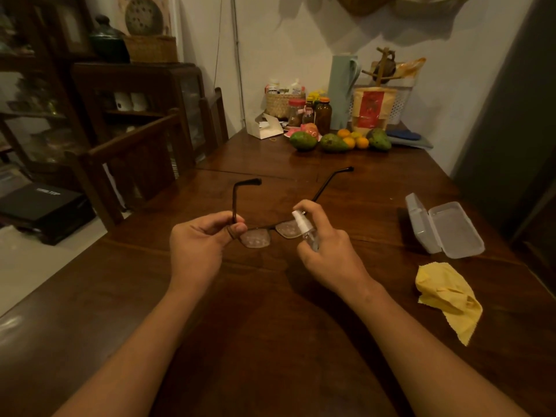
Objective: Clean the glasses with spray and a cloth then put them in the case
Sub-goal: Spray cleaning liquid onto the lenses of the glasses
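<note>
My left hand (198,245) pinches the left hinge of dark-framed glasses (255,237), held above the wooden table (270,326) with both temples unfolded and pointing away from me. Droplets speckle both lenses. My right hand (328,251) grips a small clear spray bottle (305,228) with a white nozzle, its index finger on top, the nozzle right beside the right lens. A crumpled yellow cloth (448,299) lies on the table at the right. Beyond it a translucent glasses case (442,227) lies with its lid open.
Avocados and oranges (340,141), jars, a basket, a white box and a pale green jug (341,91) crowd the table's far end. Wooden chairs (144,164) stand along the left side, a dark cabinet behind them. A dark panel rises at the right.
</note>
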